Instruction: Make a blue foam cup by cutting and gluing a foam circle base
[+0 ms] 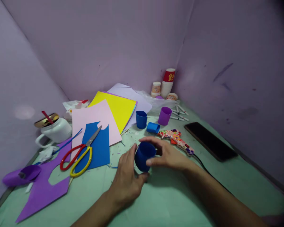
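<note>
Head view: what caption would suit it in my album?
Right hand grips a cup-shaped blue piece, left hand cupped beside it, near scissors, colored sheets and a glue gun.

My left hand [126, 179] and right hand [170, 153] were both totally bare, just slim fingers [154, 161] and narrow wrists [188, 167], plus bare forearms [217, 192] that got thicker further up. Finer skin detail was too blurry to make out, tbh.

Scissors [88, 144] lie on sheets [101, 154], left of the held tube [141, 160]. Right of the glue gun [177, 140] rests a phone [210, 141]; cups [167, 88] stand behind.
</note>
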A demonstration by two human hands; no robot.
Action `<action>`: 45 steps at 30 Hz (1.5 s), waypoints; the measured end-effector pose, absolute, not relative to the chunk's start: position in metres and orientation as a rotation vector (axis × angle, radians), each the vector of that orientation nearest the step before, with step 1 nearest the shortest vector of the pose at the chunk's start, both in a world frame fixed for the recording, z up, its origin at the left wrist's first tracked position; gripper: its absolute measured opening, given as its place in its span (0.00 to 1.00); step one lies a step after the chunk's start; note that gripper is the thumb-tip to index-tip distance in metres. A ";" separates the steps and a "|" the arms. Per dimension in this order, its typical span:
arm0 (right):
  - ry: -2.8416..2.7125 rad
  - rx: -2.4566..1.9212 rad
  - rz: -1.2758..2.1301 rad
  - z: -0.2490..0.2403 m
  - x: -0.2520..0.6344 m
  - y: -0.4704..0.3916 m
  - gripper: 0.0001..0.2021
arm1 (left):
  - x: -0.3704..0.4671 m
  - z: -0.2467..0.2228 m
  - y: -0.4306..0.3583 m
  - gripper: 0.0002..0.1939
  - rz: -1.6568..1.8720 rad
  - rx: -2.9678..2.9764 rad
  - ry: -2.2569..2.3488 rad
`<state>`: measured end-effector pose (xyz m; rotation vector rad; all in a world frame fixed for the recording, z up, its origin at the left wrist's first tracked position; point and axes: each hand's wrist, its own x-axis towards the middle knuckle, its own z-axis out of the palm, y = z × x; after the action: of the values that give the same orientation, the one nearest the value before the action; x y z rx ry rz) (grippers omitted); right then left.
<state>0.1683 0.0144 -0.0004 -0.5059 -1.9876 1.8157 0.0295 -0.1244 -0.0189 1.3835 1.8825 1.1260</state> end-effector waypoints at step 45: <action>-2.660 -0.748 1.096 0.034 0.209 0.019 0.34 | 0.014 0.032 0.037 0.41 0.599 2.090 1.589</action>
<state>0.2087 0.0192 0.0341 -0.7485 -2.6600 1.0962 0.0138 0.0366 0.0324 2.0901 1.5887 0.5986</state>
